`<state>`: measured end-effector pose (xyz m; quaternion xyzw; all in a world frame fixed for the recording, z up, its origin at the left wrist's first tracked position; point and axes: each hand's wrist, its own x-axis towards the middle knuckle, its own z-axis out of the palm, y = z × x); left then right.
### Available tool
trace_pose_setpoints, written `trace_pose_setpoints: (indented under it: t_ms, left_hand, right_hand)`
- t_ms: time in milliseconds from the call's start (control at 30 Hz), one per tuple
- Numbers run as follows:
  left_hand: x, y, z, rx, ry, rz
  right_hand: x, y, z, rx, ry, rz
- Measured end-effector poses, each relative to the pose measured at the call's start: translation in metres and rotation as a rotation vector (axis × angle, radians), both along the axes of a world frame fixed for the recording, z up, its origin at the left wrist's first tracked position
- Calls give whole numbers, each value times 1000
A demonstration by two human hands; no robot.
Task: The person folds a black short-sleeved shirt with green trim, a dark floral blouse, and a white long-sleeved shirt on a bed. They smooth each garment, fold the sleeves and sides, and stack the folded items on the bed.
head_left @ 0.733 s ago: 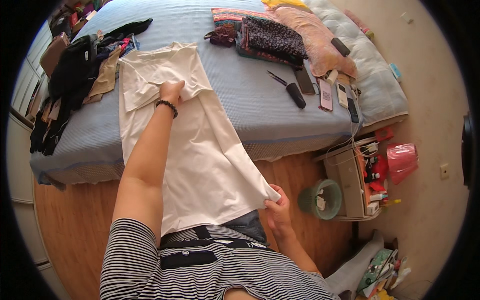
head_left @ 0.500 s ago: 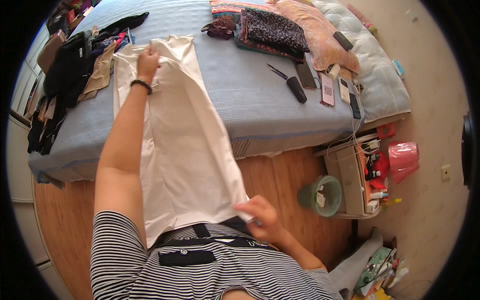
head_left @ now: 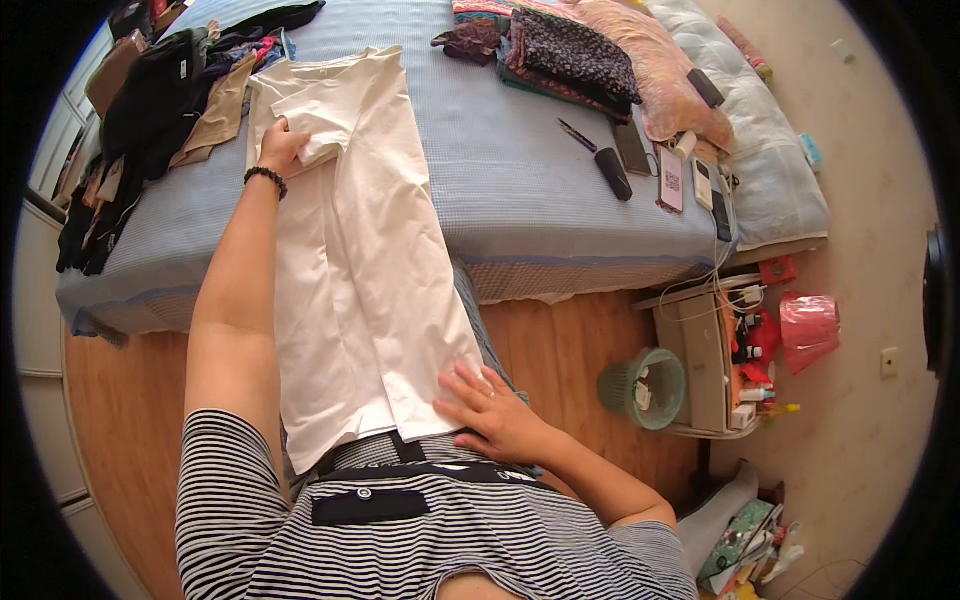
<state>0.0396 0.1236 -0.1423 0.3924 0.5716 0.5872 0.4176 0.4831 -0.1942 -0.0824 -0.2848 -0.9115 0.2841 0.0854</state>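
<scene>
A white long-sleeved top (head_left: 375, 230) stretches from the bed to my lap, its neckline at the far end. My left hand (head_left: 284, 147), with a dark bead bracelet at the wrist, is closed on a folded-over part of it near the upper left side. Fingers spread, my right hand (head_left: 495, 412) lies flat on the lower right corner near the hem. A lengthwise fold runs down the middle of the fabric, and one layer overlaps another there.
Dark and beige clothes (head_left: 165, 110) lie heaped at the bed's left. Folded patterned cloth (head_left: 575, 62), a pillow (head_left: 655, 60), phones (head_left: 671, 180) and a black case (head_left: 613, 174) occupy its right side. A green waste bin (head_left: 650, 400) stands beside a small cabinet (head_left: 700, 350).
My left hand has come nearer, bringing the folded part of the top with it. My right hand has left the edge it held and now rests spread on the fabric.
</scene>
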Motion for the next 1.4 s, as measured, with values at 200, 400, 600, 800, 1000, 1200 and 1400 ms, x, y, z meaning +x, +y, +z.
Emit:
trace_pose_setpoints:
  t_ms: [200,400,600,800,1000,1200,1400]
  left_hand:
    - [-8,11,-8,-115,146,23]
    - [-2,14,-7,147,-3,23]
    - [-5,8,-1,-82,-4,-58]
    - [-3,-9,4,-27,-296,-48]
    - [3,4,27,-206,-241,-96]
    - [11,17,19,177,-156,74]
    - [73,-55,55,574,1192,-364]
  right_hand:
    - [25,5,17,-7,122,-44]
    - [23,2,-11,68,0,9]
    - [-22,109,45,-234,80,-33]
    - [-162,310,-10,311,342,-297]
    - [-218,388,-80,590,-5,-684]
    - [-248,455,-54,-127,510,-548]
    - [-249,496,5,-685,513,-883]
